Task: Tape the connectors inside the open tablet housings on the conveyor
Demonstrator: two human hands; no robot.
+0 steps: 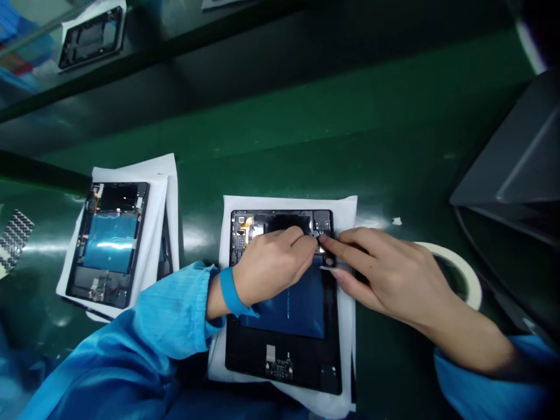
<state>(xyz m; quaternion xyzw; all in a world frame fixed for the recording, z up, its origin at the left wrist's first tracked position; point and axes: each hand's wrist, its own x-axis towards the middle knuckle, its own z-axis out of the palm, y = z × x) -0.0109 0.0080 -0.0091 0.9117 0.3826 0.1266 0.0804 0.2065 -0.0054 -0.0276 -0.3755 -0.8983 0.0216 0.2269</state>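
Observation:
An opened tablet (282,356) lies on white sheets in front of me, its blue-covered battery (301,312) and small circuit board showing. My left hand (275,262), with a blue band round the wrist, reaches over it. Its fingers are curled and pinched at the tablet's upper right; whatever they hold is hidden. My right hand (385,274) comes in from the right, its index fingertip touching the tablet right beside the left fingers. The right thumb is apart from the index finger, and a thin pale strip (326,268) shows at the thumb's tip.
At left, another opened tablet (107,245) lies on a stack with white sheets (153,233). A tape roll (470,280) sits beyond my right wrist, near a dark grey device (516,151). A white scrap (396,221) lies on the green table. Another tablet shell (91,38) rests on the shelf.

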